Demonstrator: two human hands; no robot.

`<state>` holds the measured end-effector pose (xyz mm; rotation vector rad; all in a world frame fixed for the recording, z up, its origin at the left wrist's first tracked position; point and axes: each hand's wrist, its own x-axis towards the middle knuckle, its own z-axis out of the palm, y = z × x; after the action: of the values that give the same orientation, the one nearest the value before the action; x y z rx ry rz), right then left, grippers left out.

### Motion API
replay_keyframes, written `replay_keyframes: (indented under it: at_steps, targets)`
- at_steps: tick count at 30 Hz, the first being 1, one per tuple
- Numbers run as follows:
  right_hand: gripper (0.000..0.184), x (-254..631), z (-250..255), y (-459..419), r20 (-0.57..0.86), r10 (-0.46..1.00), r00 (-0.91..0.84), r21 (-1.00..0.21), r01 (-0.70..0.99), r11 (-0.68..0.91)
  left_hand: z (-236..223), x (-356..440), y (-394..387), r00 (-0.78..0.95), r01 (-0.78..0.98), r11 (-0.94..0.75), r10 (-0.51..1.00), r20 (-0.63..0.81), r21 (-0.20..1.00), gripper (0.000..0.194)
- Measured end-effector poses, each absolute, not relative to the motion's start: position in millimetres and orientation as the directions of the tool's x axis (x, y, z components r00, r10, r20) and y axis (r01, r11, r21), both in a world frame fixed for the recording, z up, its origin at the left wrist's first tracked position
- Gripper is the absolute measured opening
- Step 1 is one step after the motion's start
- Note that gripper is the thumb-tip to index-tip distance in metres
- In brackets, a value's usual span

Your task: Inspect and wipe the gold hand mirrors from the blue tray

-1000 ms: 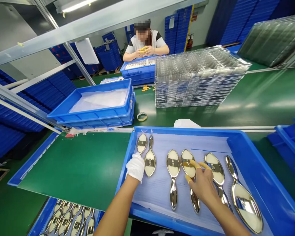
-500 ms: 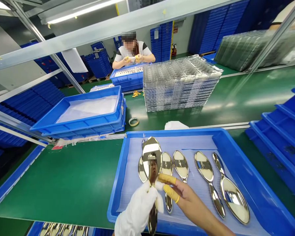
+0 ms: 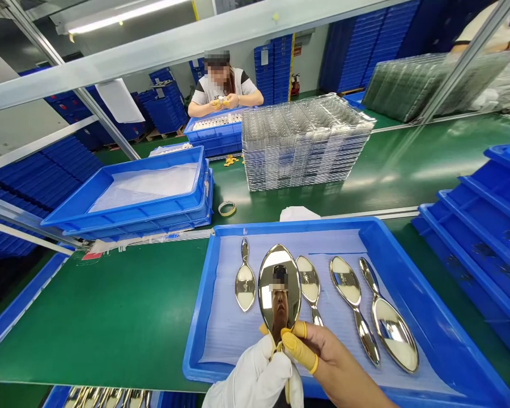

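- Big blue tray [image 3: 420,294], white-lined, right there under both hands
- Four more gold hand mirrors [image 3: 348,300] lying in it, just ahead of the hands
- And here's a gold hand mirror [image 3: 279,292], upright, held just above the hands
- Left hand [image 3: 255,374], white-gloved, firmly gripping its handle
- Right hand [image 3: 335,362] pinching the neck, yellow finger cots [image 3: 295,348] on

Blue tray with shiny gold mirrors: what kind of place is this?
Probably a factory workshop. A green workbench, a tall stack of clear plastic trays, and a gloved left hand holding a shiny gold hand mirror above a blue tray of more.
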<state>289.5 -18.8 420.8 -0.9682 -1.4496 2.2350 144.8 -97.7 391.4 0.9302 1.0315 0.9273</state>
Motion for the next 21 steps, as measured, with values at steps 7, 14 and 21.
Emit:
replay_keyframes:
  at_steps: [7, 14, 21]
  targets:
    - [0.058, 289.3, 422.4, -19.4, -0.439, 0.615, -0.655, -0.859, 0.106, -0.5, 394.0, 150.7, -99.5, 0.239, -0.252, 0.324, 0.934, -0.266, 0.912, 0.056]
    - [0.049, 290.7, 424.1, -14.9, -0.448, 0.593, -0.669, -0.844, 0.097, -0.528, 410.5, 150.2, -98.3, 0.229, -0.181, 0.446, 0.886, -0.403, 0.877, 0.064]
    - [0.05, 289.6, 425.2, 0.3, -0.383, 0.695, -0.609, -0.871, -0.014, -0.492, 376.9, 154.4, -112.6, 0.26, -0.156, 0.418, 0.891, -0.371, 0.895, 0.064]
